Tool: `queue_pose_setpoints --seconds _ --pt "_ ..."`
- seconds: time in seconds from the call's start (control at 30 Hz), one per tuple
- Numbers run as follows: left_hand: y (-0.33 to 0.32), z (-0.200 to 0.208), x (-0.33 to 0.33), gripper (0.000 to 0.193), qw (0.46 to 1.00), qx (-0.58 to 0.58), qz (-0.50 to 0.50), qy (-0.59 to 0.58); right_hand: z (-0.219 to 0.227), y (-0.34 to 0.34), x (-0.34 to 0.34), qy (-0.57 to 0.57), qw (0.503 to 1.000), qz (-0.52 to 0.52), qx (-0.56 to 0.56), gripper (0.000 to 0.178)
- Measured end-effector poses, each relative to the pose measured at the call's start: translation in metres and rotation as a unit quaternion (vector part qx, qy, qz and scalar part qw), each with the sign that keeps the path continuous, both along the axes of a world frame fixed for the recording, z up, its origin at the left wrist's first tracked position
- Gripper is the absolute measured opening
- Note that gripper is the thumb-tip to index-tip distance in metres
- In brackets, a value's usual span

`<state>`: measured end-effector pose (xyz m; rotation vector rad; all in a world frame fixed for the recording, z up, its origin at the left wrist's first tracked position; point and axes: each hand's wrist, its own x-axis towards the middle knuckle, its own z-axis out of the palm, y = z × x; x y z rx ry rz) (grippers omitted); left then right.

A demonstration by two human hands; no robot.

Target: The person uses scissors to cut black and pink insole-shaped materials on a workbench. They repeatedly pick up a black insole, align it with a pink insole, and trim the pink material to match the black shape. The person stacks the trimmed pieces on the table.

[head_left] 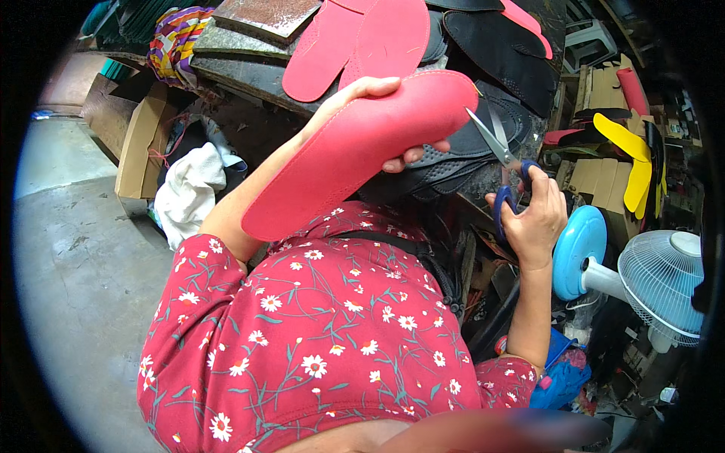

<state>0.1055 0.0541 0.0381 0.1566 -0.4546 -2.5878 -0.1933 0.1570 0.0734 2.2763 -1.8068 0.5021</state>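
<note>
A pink insole with stitching along its edge slants across my view, its wide end up and to the right. My left hand is closed around it, thumb along the upper edge and fingertips showing at the lower edge. In my right hand are scissors with dark blue handles, fingers through the loops. Their blades are parted, and one tip is by the insole's wide end; whether it touches cannot be made out. Behind lie more pink insoles, black insoles and a dark stack of them.
A worn dark workbench carries the insoles. To the right stand a blue-and-white fan and yellow insoles among cardboard. At left, a white cloth hangs by a cardboard box on the concrete floor.
</note>
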Motion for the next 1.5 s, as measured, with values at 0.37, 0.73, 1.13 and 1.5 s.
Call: queue_pose_setpoints --seconds 0.37,0.73,1.13,1.5 --pt "0.003 0.011 -0.011 0.053 0.808 -0.415 0.066 -0.413 -0.014 0.001 -0.021 -0.243 0.95 -0.102 0.168 0.028" --pt "-0.004 -0.021 -0.12 0.11 0.253 -0.807 0.121 -0.52 -0.031 0.001 -0.039 -0.512 0.841 -0.103 0.14 0.018" --pt "-0.035 -0.017 -0.157 0.066 0.284 -0.785 0.296 -0.464 -0.03 -0.005 -0.044 -0.535 0.832 -0.079 0.124 0.012" --pt "-0.15 -0.009 -0.134 0.012 0.026 -0.828 0.26 -0.496 -0.023 -0.011 -0.031 -0.557 0.818 -0.054 0.133 0.014"
